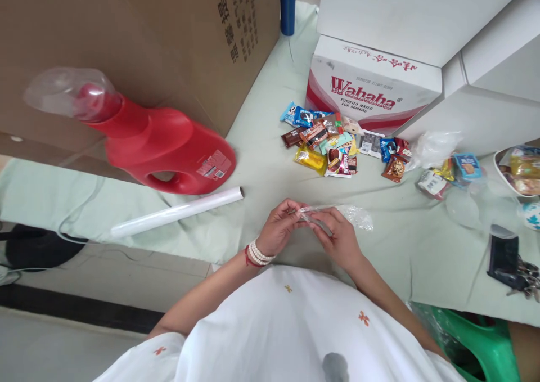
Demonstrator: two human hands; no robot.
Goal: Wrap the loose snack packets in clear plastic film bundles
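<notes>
Both my hands meet over the pale green cloth [261, 140], pinching a small clear plastic bag [356, 216]. My left hand [279, 227], with bead bracelets on the wrist, grips the bag's left end with closed fingers. My right hand [337, 237] holds the bag from below, fingers curled on it; the bag's crumpled end sticks out to the right. A pile of wrapped snacks [333, 145] lies on the cloth beyond my hands.
A red detergent jug [169, 148] lies on its side at the left, with a white roll [177, 212] in front of it. A large brown carton [139, 39] and a Wahaha box [371, 89] stand behind. A phone with keys [504, 258] lies at the right.
</notes>
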